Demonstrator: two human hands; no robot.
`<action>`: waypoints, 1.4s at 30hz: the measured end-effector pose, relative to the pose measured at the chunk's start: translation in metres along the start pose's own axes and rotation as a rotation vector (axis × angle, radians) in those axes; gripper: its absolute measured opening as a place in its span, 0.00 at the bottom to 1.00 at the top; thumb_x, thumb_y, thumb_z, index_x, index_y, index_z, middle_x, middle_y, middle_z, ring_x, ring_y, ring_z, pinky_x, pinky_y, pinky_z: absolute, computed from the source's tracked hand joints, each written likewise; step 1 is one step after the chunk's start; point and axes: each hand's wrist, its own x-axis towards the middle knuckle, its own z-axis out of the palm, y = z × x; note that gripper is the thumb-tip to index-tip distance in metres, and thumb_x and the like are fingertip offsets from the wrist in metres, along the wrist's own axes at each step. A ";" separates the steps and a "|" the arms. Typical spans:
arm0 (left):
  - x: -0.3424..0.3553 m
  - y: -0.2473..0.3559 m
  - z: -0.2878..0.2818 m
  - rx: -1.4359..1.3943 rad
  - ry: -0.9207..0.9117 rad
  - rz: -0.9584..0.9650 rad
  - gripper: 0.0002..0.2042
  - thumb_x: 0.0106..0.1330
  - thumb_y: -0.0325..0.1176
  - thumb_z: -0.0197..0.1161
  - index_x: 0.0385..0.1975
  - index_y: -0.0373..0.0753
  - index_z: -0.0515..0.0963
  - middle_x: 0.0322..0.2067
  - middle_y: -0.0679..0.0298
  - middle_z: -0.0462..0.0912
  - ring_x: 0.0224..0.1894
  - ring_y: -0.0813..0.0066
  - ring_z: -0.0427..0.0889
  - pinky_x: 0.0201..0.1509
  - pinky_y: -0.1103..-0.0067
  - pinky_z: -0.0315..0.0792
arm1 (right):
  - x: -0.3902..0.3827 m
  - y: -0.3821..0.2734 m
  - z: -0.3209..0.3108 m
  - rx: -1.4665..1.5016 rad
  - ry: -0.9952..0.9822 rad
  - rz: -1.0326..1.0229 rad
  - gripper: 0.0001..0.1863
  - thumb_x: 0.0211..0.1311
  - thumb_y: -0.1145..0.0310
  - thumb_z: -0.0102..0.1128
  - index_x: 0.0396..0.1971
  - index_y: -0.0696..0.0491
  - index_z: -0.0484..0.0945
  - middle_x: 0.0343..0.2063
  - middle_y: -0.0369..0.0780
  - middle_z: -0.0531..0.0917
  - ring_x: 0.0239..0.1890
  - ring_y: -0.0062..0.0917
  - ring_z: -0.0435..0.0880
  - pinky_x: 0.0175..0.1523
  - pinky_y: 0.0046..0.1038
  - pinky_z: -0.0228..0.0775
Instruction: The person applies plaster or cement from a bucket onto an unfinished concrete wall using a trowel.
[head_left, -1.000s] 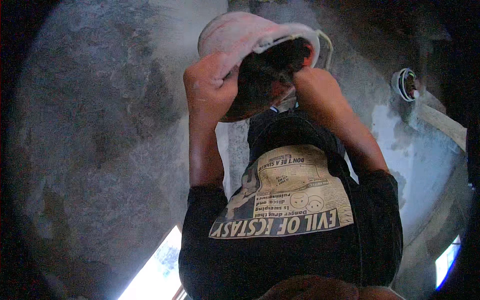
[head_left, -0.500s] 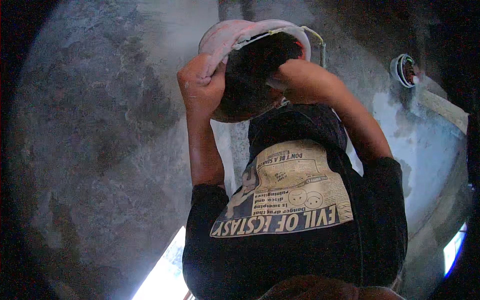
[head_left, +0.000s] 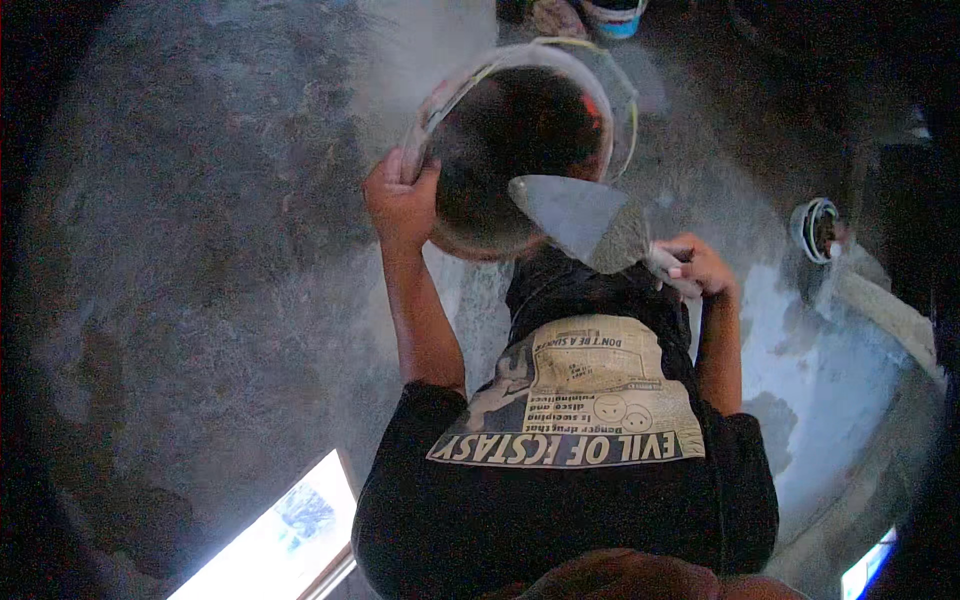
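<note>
My left hand is closed around the left rim of a bucket, tilted so that its wide mouth faces me. The bucket has a pale, crusted rim, a red patch inside on the right and a thin yellowish handle at its far right; its dark inside hides how much it holds. In my right hand is the handle of a trowel. The trowel's pointed grey blade reaches leftward over the near right rim of the bucket, with a rough grey coating at its handle end.
Patchy grey plaster spreads across the left. A white-and-blue bucket stands at the top edge. To the right is a small round container, close to a pale ledge. A bright opening shows at lower left.
My right hand has come out of the bucket toward me and right, bringing the trowel into view. The bucket's mouth now faces me more fully; my left hand still grips its rim.
</note>
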 end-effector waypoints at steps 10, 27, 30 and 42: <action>-0.024 -0.052 -0.060 0.487 -0.032 -0.347 0.16 0.45 0.33 0.61 0.35 0.34 0.76 0.33 0.50 0.77 0.37 0.50 0.75 0.44 0.62 0.67 | 0.028 -0.015 -0.023 -0.007 0.308 -0.027 0.13 0.56 0.65 0.57 0.39 0.55 0.72 0.38 0.38 0.77 0.39 0.24 0.75 0.44 0.27 0.67; -0.054 -0.228 -0.154 -0.425 0.352 -0.533 0.32 0.48 0.28 0.57 0.59 0.32 0.61 0.50 0.50 0.71 0.38 0.62 0.74 0.38 0.80 0.64 | 0.268 -0.328 0.213 -0.775 0.359 -0.741 0.30 0.49 0.71 0.63 0.53 0.59 0.64 0.42 0.47 0.76 0.45 0.32 0.76 0.48 0.30 0.70; -0.029 -0.187 -0.162 -0.225 0.250 -0.458 0.32 0.48 0.32 0.58 0.58 0.33 0.62 0.51 0.51 0.71 0.40 0.61 0.75 0.40 0.79 0.64 | 0.282 -0.422 0.263 -1.275 0.551 -1.087 0.30 0.50 0.62 0.64 0.51 0.61 0.67 0.42 0.50 0.76 0.46 0.36 0.76 0.49 0.31 0.69; -0.006 -0.245 -0.173 -0.262 0.365 -0.449 0.30 0.42 0.38 0.62 0.50 0.34 0.71 0.39 0.52 0.79 0.40 0.60 0.78 0.44 0.70 0.70 | 0.381 -0.621 0.373 -1.427 0.557 -1.626 0.29 0.55 0.60 0.59 0.53 0.61 0.64 0.22 0.41 0.77 0.15 0.21 0.71 0.22 0.23 0.67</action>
